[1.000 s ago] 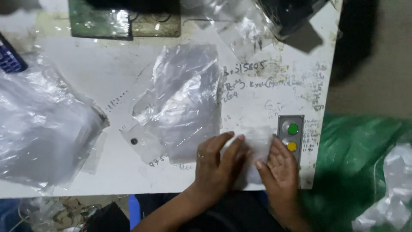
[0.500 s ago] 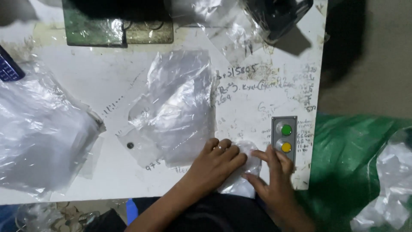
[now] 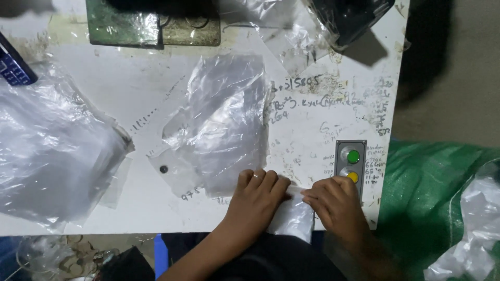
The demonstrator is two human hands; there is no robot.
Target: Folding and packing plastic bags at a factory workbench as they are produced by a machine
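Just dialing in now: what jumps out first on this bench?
Both hands meet at the near edge of the white table: the left hand and right hand press on a small clear plastic bag. Beyond them lies a bigger crumpled clear bag, and a thick heap of clear bags fills the left side. A grey box with green and yellow buttons sits by the right hand.

Under both my hands, at the near edge of the table, lies a small folded clear plastic bag, hanging a little over that edge. A larger crumpled clear bag lies flat mid-table. A thick stack of clear bags covers the left edge. More crumpled clear plastic sits at the far edge. A grey button panel, green above yellow, stands near the right edge.
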